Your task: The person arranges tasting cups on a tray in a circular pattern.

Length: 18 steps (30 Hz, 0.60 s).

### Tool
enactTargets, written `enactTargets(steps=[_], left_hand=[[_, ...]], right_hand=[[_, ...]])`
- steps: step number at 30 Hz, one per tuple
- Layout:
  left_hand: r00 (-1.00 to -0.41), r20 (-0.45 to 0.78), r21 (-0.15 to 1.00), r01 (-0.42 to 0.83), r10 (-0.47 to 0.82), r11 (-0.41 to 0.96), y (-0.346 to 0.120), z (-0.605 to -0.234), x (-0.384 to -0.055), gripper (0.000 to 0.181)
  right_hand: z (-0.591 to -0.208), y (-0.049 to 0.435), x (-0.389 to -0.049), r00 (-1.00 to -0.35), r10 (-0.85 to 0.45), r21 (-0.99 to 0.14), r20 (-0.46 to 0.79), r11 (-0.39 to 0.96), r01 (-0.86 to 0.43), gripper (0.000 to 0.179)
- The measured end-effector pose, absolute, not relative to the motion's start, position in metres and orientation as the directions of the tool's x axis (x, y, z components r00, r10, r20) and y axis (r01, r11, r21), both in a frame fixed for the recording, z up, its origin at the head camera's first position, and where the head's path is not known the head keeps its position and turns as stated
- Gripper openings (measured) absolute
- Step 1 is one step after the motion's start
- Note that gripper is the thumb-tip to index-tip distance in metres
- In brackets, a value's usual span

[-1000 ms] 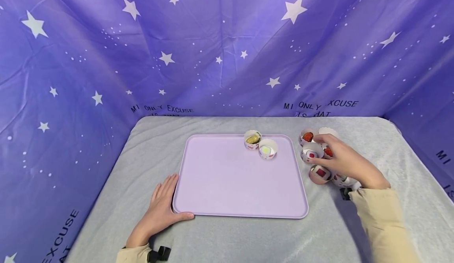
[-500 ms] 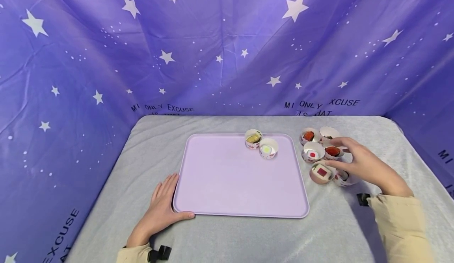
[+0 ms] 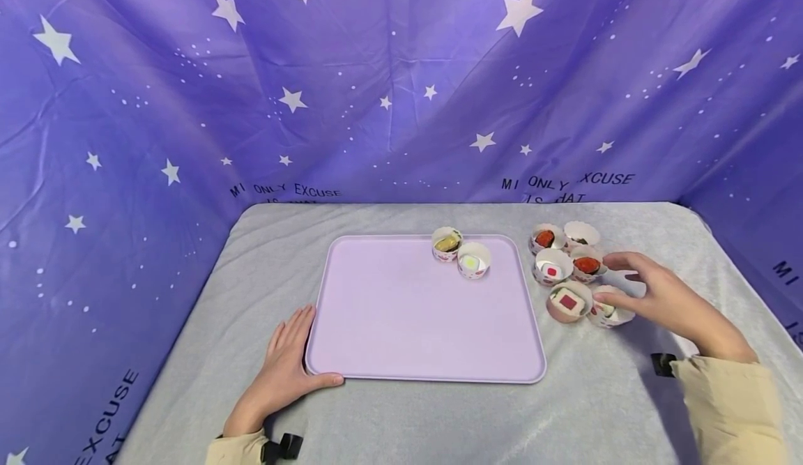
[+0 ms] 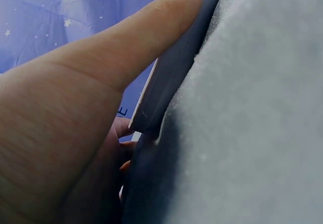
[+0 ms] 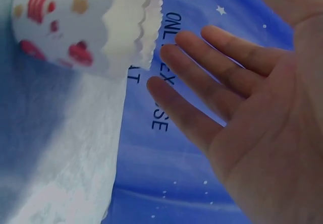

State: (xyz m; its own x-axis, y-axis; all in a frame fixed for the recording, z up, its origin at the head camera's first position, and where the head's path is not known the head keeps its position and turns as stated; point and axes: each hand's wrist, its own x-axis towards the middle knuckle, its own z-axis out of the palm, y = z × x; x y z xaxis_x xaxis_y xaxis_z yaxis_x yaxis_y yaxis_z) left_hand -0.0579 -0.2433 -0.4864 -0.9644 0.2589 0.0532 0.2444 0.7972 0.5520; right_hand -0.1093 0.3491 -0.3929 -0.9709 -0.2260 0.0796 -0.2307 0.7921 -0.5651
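My left hand [image 3: 282,364] rests at the near left corner of a lilac tray [image 3: 426,318], fingers along its left side and thumb along its front edge. In the left wrist view the thumb [image 4: 151,32] lies extended against the tray's side. My right hand [image 3: 668,305], fingers parted, hovers at the right of a group of patterned paper baking cups. Closest to it is the front right cup [image 3: 607,318], its contents partly hidden by the thumb. In the right wrist view a scallop-rimmed cup [image 5: 75,32] stands apart from the visible fingertips.
Beside that cup stand one with a dark red square on white [image 3: 567,302], one with a small red square [image 3: 552,270], two with orange-red toppings [image 3: 586,265] and a white cup [image 3: 581,233]. Two more cups [image 3: 473,261] sit at the tray's back right. Grey cloth [image 3: 401,423] covers the table.
My right hand has moved right and toward me, from over the small-red-square cup to beside the front right cup. My left hand, the tray and the cups have stayed put.
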Motion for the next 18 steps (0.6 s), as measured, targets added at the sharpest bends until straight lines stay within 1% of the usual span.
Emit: enactTargets(steps=[11,15,18], left_hand=[[-0.965,0.064,0.563,0.244,0.253,0.79,-0.244,-0.486,-0.058,0.127],[-0.967,0.033,0.569,0.225,0.251,0.791,-0.244,-0.487,-0.058,0.128],[-0.967,0.021,0.571,0.219,0.253,0.791,-0.244,-0.487,-0.058,0.127]], right_hand=[[-0.406,0.358,-0.101,-0.978,-0.203,-0.615,0.041,0.766,-0.185,0.061],[-0.415,0.364,-0.097,-0.978,-0.204,-0.639,0.035,0.748,-0.179,0.06],[-0.423,0.366,-0.094,-0.974,-0.223,-0.652,0.048,0.731,-0.2,0.061]])
